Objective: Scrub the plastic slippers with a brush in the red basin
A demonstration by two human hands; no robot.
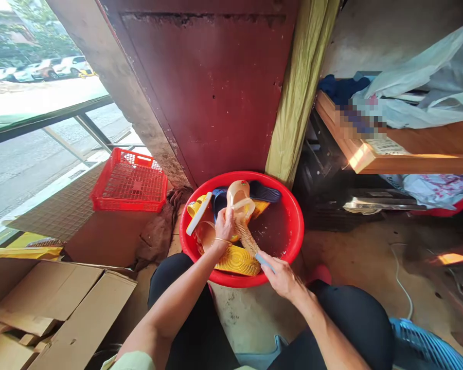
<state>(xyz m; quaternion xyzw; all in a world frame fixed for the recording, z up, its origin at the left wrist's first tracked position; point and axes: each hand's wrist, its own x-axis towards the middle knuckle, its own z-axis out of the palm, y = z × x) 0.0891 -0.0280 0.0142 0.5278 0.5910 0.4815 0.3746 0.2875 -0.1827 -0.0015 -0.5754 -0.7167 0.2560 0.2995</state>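
Observation:
In the head view, my left hand (224,226) grips a beige clog-style sandal (237,192) by its side, above the water in a red basin (298,226). My right hand (280,275) is closed around the blue-grey handle of a scrubbing brush (247,236). The brush head reaches up to the heel end of the sandal, and it looks to be touching it. Other footwear lies in the basin: a yellow sandal (239,261) sole up, a yellow-and-white one (198,211) leaning on the left rim, and a dark blue slipper (265,191) at the back.
A red plastic crate (133,187) stands at the left, with cardboard boxes (81,313) nearer me. Behind the basin is a dark red door (212,103). A wooden table (420,146) with plastic bags juts in at the right, and a blue fan (428,344) sits low right.

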